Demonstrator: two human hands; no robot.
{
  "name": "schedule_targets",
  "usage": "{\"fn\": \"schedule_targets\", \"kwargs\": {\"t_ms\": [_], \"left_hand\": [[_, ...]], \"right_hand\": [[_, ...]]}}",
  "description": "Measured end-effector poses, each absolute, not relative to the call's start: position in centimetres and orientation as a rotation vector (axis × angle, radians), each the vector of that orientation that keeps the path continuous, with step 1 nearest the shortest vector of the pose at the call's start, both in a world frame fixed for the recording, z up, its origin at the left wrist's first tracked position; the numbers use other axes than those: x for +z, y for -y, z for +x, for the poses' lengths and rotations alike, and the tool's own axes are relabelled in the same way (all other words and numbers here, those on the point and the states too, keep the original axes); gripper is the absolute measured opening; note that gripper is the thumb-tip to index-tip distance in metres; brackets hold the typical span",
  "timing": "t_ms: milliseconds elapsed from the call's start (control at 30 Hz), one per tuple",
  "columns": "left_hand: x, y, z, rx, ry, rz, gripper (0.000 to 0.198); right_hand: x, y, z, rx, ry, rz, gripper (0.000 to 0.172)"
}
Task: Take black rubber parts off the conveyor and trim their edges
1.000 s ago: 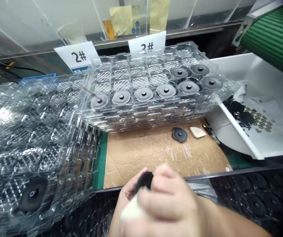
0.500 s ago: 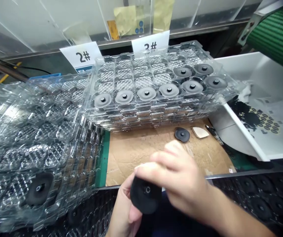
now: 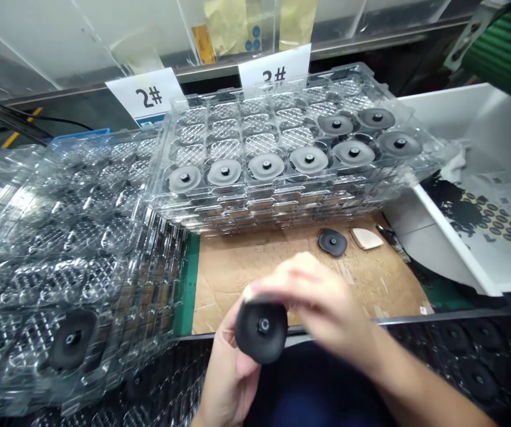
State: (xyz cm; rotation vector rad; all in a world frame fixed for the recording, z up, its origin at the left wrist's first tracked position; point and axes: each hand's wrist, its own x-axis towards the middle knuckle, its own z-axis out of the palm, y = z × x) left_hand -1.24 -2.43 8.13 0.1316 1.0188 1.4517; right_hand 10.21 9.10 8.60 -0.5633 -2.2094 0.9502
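Surface: brown cardboard sheet beneath and just beyond the hands.
Left hand: curled, fingers together, under a round black rubber disc with a central hub, touching it from below.
Right hand: fingers together, clamped over the disc's top edge, so the disc sits between both hands.
Beyond right hand: loose black rubber disc on the cardboard, beside a cream pointed pad.
Farther: stacked clear plastic trays holding grey round discs, then a white paper "3#" card.

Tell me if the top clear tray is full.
Not full: the clear plastic tray holds grey discs along two edge rows; the other pockets are empty.
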Motion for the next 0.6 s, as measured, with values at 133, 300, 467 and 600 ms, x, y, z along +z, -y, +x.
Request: {"fn": "schedule_targets", "kwargs": {"t_ms": [133,300,467,600], "left_hand": [[6.6,1.8,-1.8,1.51,-1.001,0.014,0.057],[6.2,1.4,-2.0,1.508,-0.974,-0.003,0.064],[6.0,1.2,-1.5,1.509,-0.956,0.026,0.058],[5.3,1.4,-1.5,1.478,-0.951,0.044,0.06]], "right_hand": [[2.9,-9.5,12.1,1.115,2.169,-1.02,0.022],[-1.7,-6.9,13.6,1.21,2.213,-1.013,0.017],[3.4,-7.5,12.6,1.172,2.02,-1.128,0.022],[9.2,-7.1,10.7,1.035,1.987,-0.752,0.027]]}}
